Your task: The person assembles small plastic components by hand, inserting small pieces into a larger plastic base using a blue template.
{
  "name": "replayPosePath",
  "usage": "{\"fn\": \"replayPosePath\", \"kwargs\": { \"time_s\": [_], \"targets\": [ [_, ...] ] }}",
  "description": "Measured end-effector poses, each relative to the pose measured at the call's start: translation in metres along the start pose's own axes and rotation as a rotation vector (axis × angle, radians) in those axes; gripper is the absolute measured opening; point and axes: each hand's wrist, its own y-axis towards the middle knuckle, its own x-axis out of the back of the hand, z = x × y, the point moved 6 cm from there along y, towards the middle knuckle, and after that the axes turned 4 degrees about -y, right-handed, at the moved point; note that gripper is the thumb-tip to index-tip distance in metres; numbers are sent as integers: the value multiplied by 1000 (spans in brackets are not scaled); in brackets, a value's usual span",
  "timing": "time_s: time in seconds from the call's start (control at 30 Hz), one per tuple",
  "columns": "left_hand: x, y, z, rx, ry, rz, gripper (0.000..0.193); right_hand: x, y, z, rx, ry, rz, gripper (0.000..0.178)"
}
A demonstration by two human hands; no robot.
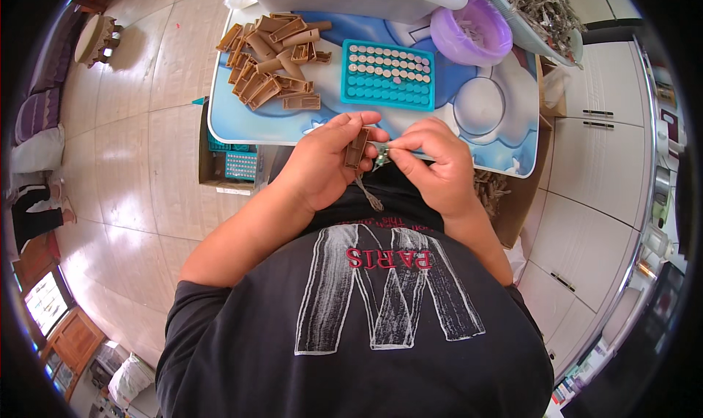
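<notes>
My left hand (316, 165) is closed around a brown plastic casing (356, 148), tilted upright with its hollow side showing. My right hand (439, 165) pinches a small greenish part (381, 157), possibly a little circuit board, just right of the casing; the fingertips hide some of it. A thin bundle of grey wire (372, 197) dangles below the casing, and where it attaches I cannot make out. Both hands are at the table's near edge, in front of my black shirt. Beyond them lies a heap of similar brown casings (271, 59).
On the blue patterned table (242, 129) sits a teal tray (345, 74) with rows of round whitish pieces. A purple bowl (461, 52), a white bin (344, 6) and a tub of wires (571, 50) stand behind. An open box (225, 186) with teal trays is below left; white cabinets (597, 162) line the right.
</notes>
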Motion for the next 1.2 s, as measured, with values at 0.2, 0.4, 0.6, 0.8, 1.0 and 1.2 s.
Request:
{"fn": "replayPosePath", "kwargs": {
  "time_s": [0.2, 0.4, 0.6, 0.8, 1.0, 1.2],
  "targets": [
    [-12, -1, 5, 60, -160, -12, 43, -10, 3, 1, 13, -85, -22, 9],
    [-13, -1, 7, 19, -84, 3, 48, -10, 6, 3, 77, -289, -43, 10],
    [-16, -1, 4, -38, -14, 81, 46, -8, 8, 5, 161, -393, -72, 10],
    [-14, -3, 4, -51, 23, 121, 45, -9, 8, 10, 215, -468, -69, 11],
    [-17, -5, 5, -68, 96, 81, 41, -10, 9, 11, 218, -485, -47, 11],
    [-17, -6, 3, -98, 191, 27, 39, -12, 10, 8, 157, -435, -20, 12]
  ]
}}
